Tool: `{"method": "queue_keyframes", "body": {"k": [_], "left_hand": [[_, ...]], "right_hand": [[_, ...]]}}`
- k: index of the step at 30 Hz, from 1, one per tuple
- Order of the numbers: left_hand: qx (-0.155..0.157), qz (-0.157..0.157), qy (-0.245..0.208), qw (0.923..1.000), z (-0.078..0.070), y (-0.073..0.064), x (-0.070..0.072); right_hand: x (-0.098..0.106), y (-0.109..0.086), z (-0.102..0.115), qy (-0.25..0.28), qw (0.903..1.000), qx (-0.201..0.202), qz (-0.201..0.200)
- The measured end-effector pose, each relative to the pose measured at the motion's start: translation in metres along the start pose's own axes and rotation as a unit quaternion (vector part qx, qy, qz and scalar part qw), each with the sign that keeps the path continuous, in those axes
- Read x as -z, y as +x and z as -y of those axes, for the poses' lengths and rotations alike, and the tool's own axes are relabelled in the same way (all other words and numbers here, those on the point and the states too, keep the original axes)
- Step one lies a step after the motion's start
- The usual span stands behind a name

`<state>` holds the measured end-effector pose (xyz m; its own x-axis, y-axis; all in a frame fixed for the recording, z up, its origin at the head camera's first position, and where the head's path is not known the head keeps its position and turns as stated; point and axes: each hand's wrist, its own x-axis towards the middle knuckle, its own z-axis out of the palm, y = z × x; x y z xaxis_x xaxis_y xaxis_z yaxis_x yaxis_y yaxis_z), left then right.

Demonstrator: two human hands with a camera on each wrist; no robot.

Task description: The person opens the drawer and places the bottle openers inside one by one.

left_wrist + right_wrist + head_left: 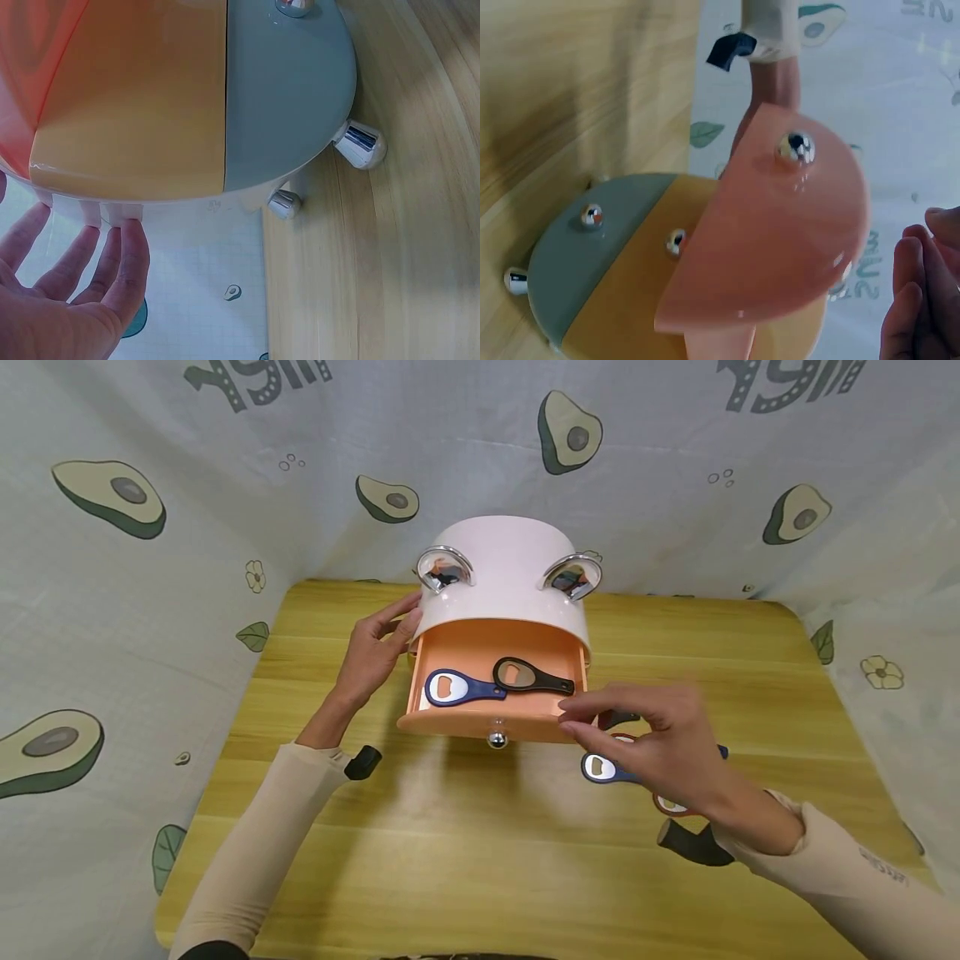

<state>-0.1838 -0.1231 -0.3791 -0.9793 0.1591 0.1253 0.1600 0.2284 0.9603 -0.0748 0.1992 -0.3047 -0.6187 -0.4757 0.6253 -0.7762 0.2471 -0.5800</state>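
Note:
A white rounded cabinet (502, 552) stands on the table with its peach top drawer (450, 724) pulled out. Inside the drawer lie a blue bottle opener (480, 688) and a black bottle opener (553, 682), the black one's ring overlapping the blue handle. My left hand (375, 647) rests its fingers against the cabinet's left side; in the left wrist view, fingertips (133, 232) touch the white shell. My right hand (667, 743) hovers at the drawer's front right corner, thumb and fingers extended close together. Nothing shows between the right fingers (909, 262) in the right wrist view.
Partly hidden under my right hand, several bottle openers lie on the wooden table (450, 877), one of them blue (626, 774). Two chrome-rimmed eye shapes (573, 575) stick out from the cabinet. A yellow drawer (142, 112) and a grey drawer (292, 97) sit below the peach one.

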Motion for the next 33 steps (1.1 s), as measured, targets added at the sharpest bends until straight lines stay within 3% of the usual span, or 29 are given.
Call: {"method": "queue_keyframes", "body": {"k": [8, 21, 33], "left_hand": [[-0.002, -0.001, -0.012, 0.9999, 0.003, 0.001, -0.001], [-0.007, -0.001, -0.002, 1.0000, 0.001, 0.001, 0.001], [-0.006, -0.004, -0.001, 1.0000, 0.003, 0.001, 0.000]], "right_hand": [[-0.030, -0.015, 0.008, -0.032, 0.9984, 0.043, -0.018], [-0.068, -0.029, -0.006, -0.014, 0.9989, -0.044, 0.007], [-0.086, -0.026, -0.015, -0.033, 0.9980, -0.039, -0.038]]}}
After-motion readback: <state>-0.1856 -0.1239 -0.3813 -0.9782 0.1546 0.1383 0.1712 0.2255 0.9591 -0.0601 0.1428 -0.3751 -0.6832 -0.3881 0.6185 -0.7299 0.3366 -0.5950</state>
